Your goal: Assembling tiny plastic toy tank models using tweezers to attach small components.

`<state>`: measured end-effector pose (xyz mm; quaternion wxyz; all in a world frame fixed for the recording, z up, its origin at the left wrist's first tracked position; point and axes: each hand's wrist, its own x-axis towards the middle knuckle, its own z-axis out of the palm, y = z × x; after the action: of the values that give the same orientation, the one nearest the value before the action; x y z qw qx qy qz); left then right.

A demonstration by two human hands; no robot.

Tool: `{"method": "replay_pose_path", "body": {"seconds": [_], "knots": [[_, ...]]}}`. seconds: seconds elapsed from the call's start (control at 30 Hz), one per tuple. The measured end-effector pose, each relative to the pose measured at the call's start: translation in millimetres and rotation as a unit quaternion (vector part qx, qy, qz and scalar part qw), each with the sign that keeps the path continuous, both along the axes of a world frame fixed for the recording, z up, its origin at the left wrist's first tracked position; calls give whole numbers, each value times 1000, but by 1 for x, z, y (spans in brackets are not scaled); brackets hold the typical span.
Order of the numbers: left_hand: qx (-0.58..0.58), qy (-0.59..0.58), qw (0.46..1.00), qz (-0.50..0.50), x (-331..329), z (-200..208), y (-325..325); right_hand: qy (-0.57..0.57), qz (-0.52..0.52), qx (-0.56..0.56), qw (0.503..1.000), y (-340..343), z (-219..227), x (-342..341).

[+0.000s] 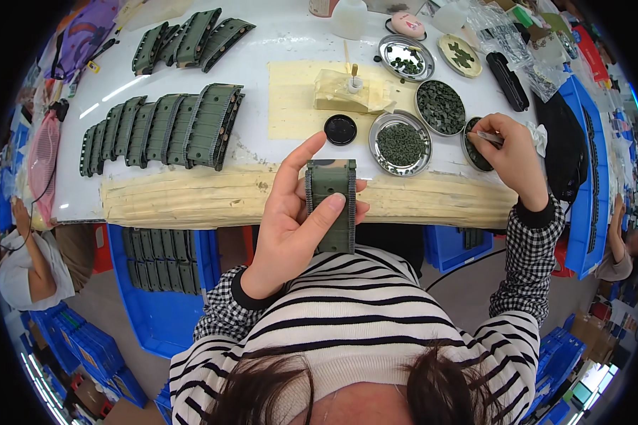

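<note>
My left hand [282, 230] grips a dark green, curved plastic part [331, 180] with ribbed side edges, its thumb across the face and its index finger stretched out. The part stands upright in front of my chest, by the table's front edge. On the right, my right hand [507, 145] pinches a slim silver tool that looks like tweezers [490, 138]. Its tip is over a small round dish [469, 157] of dark green pieces; whether it grips a piece is too small to tell. Beside that dish stand round metal trays of small green parts [400, 145] and larger green pieces [441, 106].
Rows of similar green curved parts [166, 127] lie on the table's left. A taped block [347, 92] with a small pot and brush stands mid-table, near a black lid [341, 129]. Blue bins [152, 319] sit below. Other people work at both sides.
</note>
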<state>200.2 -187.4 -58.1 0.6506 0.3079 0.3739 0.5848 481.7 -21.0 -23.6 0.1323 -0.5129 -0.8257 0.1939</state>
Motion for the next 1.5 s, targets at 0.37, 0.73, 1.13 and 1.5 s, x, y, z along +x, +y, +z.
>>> {"method": "replay_pose_path", "body": {"seconds": [0.37, 0.73, 1.13, 1.5], "knots": [[27, 0, 1000, -16, -2, -1, 0, 46, -32, -19, 998, -4, 8, 2], [54, 19, 998, -10, 1, -6, 2, 193, -58, 78, 976, -24, 6, 2], [-19, -102, 994, 30, 7, 1, 12, 268, 207, 260, 904, -87, -6, -126], [-73, -126, 988, 50, -4, -1, 16, 170, 208, 399, 877, -93, -23, -137]]}}
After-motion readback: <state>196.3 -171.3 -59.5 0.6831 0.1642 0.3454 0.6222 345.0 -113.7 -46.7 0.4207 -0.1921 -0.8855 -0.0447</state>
